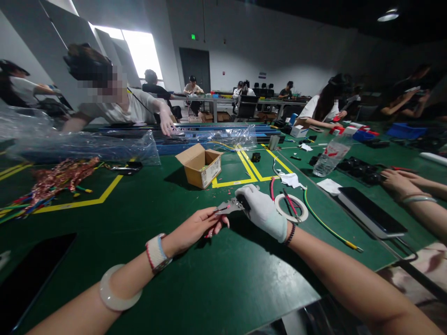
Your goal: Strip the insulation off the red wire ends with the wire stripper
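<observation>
My right hand (pixel 260 210), in a white glove, is closed round a metal wire-stripping tool (pixel 228 206) whose flat notched jaws point left. Bare and touching the tool's tip from the left is my left hand (pixel 197 228); its fingers are bent together, and anything small between them is too hidden to make out. Just behind the hands stands an open cardboard box (pixel 200 165) with small pieces inside. A roll of white tape (pixel 305 210) lies right of the glove, with red wire pieces (pixel 289 203) over it. A yellow-green cable (pixel 326 223) curves beyond.
A bundle of copper-ended wires (pixel 66 179) lies at left, a dark tablet (pixel 33 274) nearer. Plastic-wrapped blue parts (pixel 195 139) cross the back, beside a person's gloved hand. At right are a bottle (pixel 331 156), a power bank (pixel 372 211) and another person's hands.
</observation>
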Motion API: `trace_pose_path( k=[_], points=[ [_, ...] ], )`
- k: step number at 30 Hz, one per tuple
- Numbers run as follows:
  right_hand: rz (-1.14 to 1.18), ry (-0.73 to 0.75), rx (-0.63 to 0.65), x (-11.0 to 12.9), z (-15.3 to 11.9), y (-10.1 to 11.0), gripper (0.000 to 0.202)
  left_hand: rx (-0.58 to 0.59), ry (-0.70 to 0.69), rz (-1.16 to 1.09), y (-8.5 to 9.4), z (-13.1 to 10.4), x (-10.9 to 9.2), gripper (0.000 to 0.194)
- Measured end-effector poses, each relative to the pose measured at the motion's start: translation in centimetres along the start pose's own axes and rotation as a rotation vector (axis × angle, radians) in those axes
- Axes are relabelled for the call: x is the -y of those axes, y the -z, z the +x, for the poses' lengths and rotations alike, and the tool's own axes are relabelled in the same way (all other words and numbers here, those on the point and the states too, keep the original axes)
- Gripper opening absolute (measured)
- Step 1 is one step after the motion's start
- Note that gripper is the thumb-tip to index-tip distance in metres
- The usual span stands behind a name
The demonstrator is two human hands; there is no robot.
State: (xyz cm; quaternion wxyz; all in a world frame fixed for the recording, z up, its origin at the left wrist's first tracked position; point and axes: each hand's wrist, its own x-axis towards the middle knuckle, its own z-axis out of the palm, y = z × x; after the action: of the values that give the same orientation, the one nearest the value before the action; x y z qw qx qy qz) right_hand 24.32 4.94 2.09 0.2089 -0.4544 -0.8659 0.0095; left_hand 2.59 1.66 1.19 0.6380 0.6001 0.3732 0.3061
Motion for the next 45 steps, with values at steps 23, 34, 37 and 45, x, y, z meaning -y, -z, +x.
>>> trace_pose_path(
  k=[23,34,37,45],
  points=[
    [0.468,0.121,-0.332,-0.9,0.0,-0.7,0.065,0.082,0.075,-0.229,-1.1,-0.5,-1.1,0.027],
    [1.156,-0.281,-0.302,0.0,0.8,0.7,0.035,0.059,0.025,-0.121,-0.9,-0.5,-1.5,0.026],
    [1.143,-0.329,-0.248,0.2,0.7,1.7,0.037,0.015,0.017,-0.113,-0.8,-0.4,-1.2,0.024],
    [1.212,-0.334,-0.108,-0.9,0.8,0.2,0.051,-0.056,0.058,-0.217,-0.5,0.0,-0.1,0.026]
  ],
)
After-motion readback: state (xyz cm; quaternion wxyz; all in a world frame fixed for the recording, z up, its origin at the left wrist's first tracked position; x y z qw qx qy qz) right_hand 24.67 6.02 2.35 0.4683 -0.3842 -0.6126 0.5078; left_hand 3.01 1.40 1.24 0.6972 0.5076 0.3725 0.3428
